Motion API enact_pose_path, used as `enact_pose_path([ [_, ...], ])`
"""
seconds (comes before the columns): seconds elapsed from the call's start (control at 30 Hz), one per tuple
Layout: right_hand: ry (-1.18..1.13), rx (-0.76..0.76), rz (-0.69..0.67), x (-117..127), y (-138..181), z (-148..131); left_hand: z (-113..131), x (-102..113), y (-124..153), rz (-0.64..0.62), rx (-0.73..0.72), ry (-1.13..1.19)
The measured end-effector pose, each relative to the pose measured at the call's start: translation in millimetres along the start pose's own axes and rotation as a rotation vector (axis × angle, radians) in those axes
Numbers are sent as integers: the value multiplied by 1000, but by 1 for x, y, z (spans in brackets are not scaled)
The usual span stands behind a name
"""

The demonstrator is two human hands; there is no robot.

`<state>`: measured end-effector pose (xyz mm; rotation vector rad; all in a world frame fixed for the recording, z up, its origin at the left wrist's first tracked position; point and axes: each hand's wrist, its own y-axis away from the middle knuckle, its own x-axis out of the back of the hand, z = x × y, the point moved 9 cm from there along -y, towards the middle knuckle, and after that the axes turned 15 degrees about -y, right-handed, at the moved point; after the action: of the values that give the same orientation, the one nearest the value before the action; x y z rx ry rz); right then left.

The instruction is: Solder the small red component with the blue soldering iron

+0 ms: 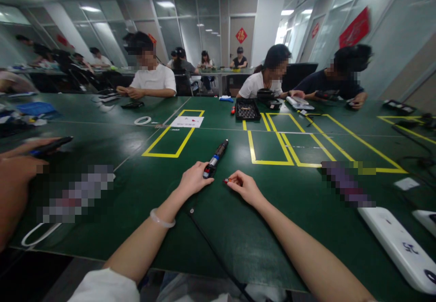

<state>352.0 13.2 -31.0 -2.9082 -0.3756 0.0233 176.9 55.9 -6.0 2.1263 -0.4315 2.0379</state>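
My left hand (195, 178) is closed around the rear end of what looks like an electric screwdriver (214, 160), a slim black tool with a blue and silver middle. Its tip points away and to the right, low over the green table. Close by on the right, my right hand (242, 185) pinches a small red-and-orange part (226, 181) between thumb and fingers; its kind is too small to make out. A black cable (207, 243) with a round end lies below the left hand and runs toward the table's front edge.
Yellow tape rectangles (162, 155) mark the table, and a paper sheet (187, 121) lies on one. Farther back is a black tray (247, 110). A white power bank-like device (398, 247) lies at right. At left, another person's hand (20, 170) holds a dark tool; co-workers sit opposite.
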Motion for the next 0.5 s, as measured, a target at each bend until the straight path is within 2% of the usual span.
enact_pose_path([
  [0.1, 33, 24, 35, 4, 0, 0, 35, 2, 6, 13, -85, 36],
  [0.2, 112, 24, 33, 4, -1, 2, 53, 3, 11, 12, -134, 48],
  [0.5, 205, 30, 3, -6, -4, 10, 65, 8, 18, 16, -227, 57],
])
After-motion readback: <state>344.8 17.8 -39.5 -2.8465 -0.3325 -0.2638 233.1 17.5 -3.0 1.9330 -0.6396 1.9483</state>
